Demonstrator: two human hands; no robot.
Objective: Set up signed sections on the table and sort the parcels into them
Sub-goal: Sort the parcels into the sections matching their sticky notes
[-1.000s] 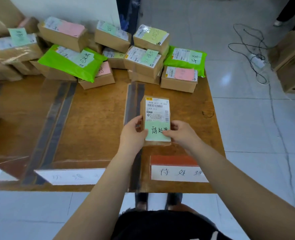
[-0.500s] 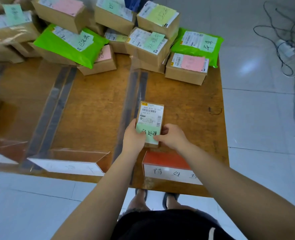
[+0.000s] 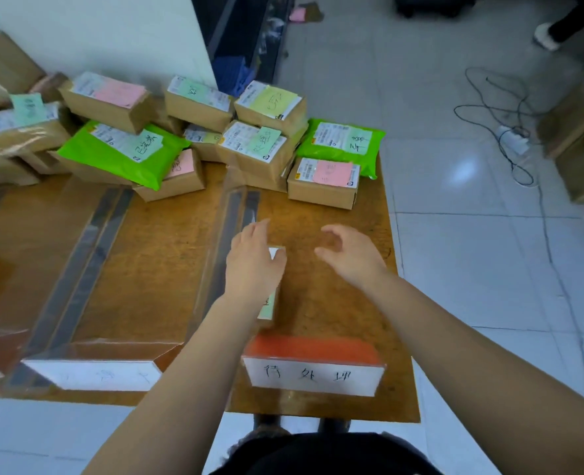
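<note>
A small brown parcel with a white label and green note [image 3: 269, 306] lies flat on the wooden table [image 3: 335, 303], in the right-hand section behind the orange-topped sign with handwritten characters [image 3: 314, 375]. My left hand [image 3: 253, 262] hovers over it with fingers stretched forward and hides most of it; whether it touches the parcel I cannot tell. My right hand [image 3: 349, 255] is off the parcel, to its right, fingers loosely curled around nothing. Several unsorted parcels [image 3: 256, 145] are piled along the table's far edge.
Clear dividers [image 3: 235, 234] [image 3: 88, 255] run front to back and split the table into sections. A second sign [image 3: 91, 373] stands at the front of the middle section. Cables [image 3: 503, 132] and a cardboard box [image 3: 582, 142] lie on the tiled floor to the right.
Both hands held the small parcel before. It now lies on the table in the right section. My right hand has let go and moved right; my left hand has slid forward over it.
</note>
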